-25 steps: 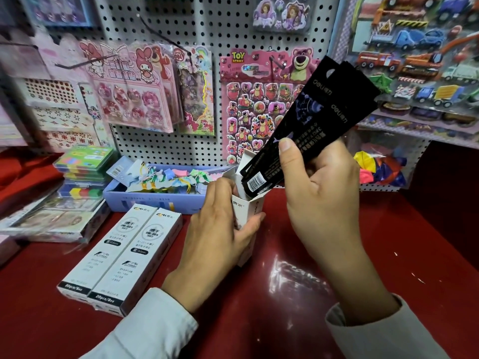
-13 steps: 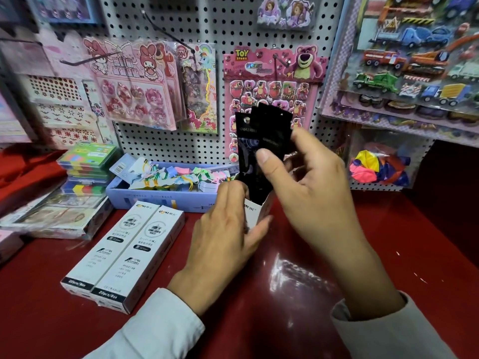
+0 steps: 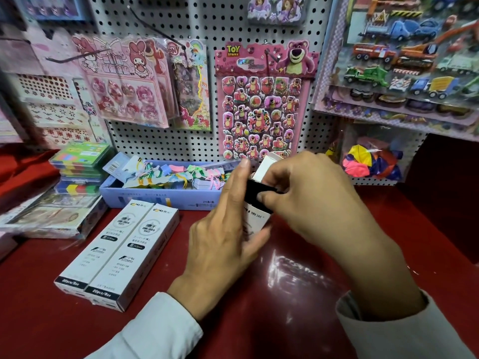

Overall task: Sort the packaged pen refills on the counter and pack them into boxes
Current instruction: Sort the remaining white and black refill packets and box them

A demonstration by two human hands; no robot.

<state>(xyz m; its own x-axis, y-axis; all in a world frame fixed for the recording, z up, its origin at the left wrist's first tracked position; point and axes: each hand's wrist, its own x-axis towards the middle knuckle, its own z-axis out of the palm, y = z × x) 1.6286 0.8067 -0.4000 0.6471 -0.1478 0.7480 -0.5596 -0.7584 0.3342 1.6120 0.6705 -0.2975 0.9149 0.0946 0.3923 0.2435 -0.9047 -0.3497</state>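
Head view: left hand (image 3: 220, 242) grips upright box (image 3: 255, 224); right hand (image 3: 308, 200) pinches black refill pack (image 3: 255, 193), mostly sunk lengthwise into its open top.

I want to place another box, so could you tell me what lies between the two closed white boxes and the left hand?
In the head view, only bare red counter lies between the two closed white boxes and the left hand.

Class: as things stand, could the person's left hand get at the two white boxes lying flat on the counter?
Probably not straight away. The two white boxes lie uncovered just beside the left hand, but that hand grips the upright box, so it must let go first.
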